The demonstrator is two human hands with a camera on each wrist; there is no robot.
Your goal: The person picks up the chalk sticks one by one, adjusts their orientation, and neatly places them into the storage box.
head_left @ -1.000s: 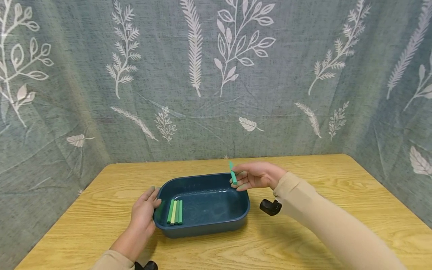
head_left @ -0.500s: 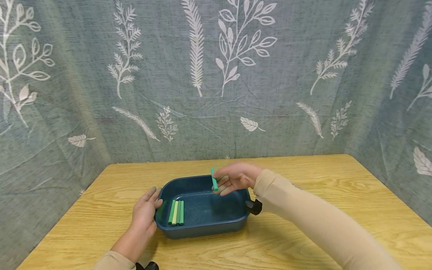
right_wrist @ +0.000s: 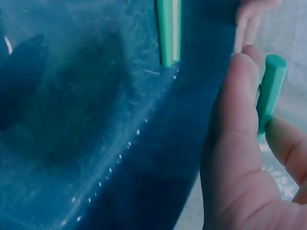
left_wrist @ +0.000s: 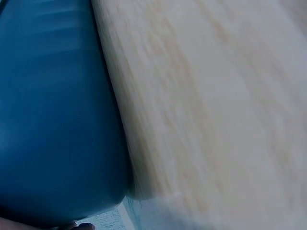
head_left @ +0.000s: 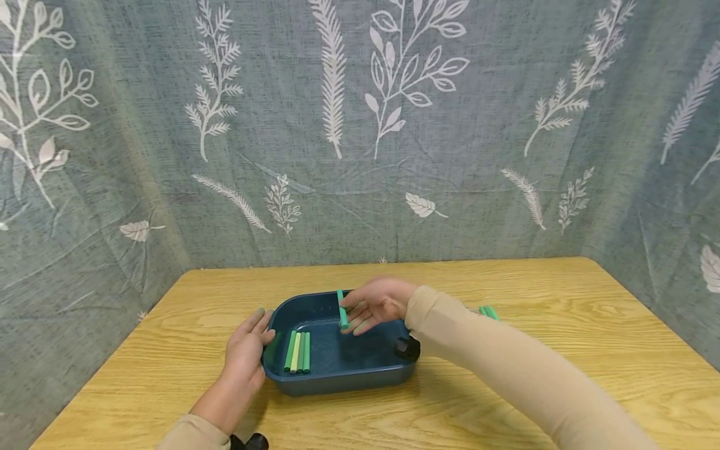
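Note:
My right hand (head_left: pixel 375 305) is over the dark blue tub (head_left: pixel 349 380), pinching a green six-sided stick (head_left: pixel 342 309) between thumb and fingers. Up close in the right wrist view, one end of that green stick (right_wrist: pixel 272 86) juts past the fingertips. My left hand (head_left: pixel 246 347) holds the tub's left end, thumb over the rim and fingers along the outer wall. Inside the tub, near that end, several sticks (head_left: pixel 298 352) lie side by side, green ones and a pale yellow one. The left wrist view mostly shows the tub's outer side (left_wrist: pixel 57 115).
More green sticks (head_left: pixel 488 312) lie on the wooden table (head_left: pixel 506 406) to the right, partly behind my right sleeve (head_left: pixel 495 356). A grey-green curtain (head_left: pixel 360 187) with white leaf prints hangs behind and along both sides of the table.
My right hand has carried the green stick leftward from the tub's right rim and lower over its inside. Green sticks on the right have come into sight. My left hand stays at the tub.

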